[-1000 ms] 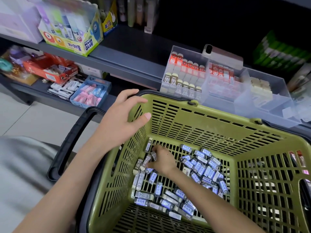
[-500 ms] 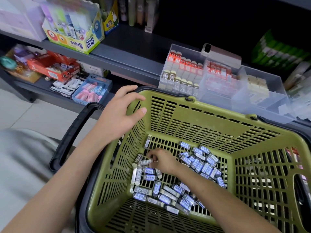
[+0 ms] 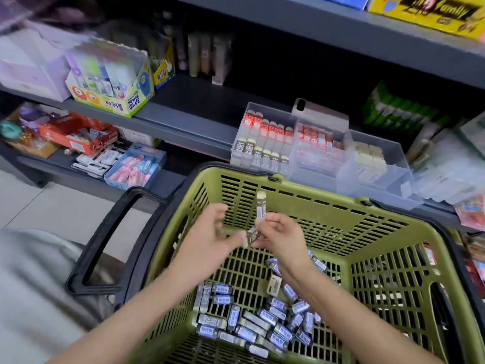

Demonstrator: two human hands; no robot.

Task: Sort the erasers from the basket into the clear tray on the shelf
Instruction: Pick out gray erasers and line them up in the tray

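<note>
Over the green basket (image 3: 315, 191) my right hand (image 3: 282, 236) pinches two erasers. One eraser (image 3: 261, 209) stands upright above its fingers and a second eraser (image 3: 252, 236) sticks out to the left. Close beside it is my left hand (image 3: 210, 232), fingers spread and relaxed, with the thumb tip at the second eraser. Several blue-sleeved erasers (image 3: 249, 327) lie heaped on the basket floor below my forearms. Behind the basket, the clear tray (image 3: 393, 160) stands on the shelf, with rows of erasers in its left and middle compartments.
The basket's black handle (image 3: 105, 245) hangs down on the left, near my grey-clad knee (image 3: 31, 285). On the shelves are a glue box (image 3: 112, 86), a red box (image 3: 78, 135) and a blue box of pink erasers (image 3: 136, 166). A phone (image 3: 320, 114) leans behind the tray.
My right hand has risen out of the eraser pile holding two erasers. My left hand has left the basket's rim and moved right to meet it. The view has tilted upward.
</note>
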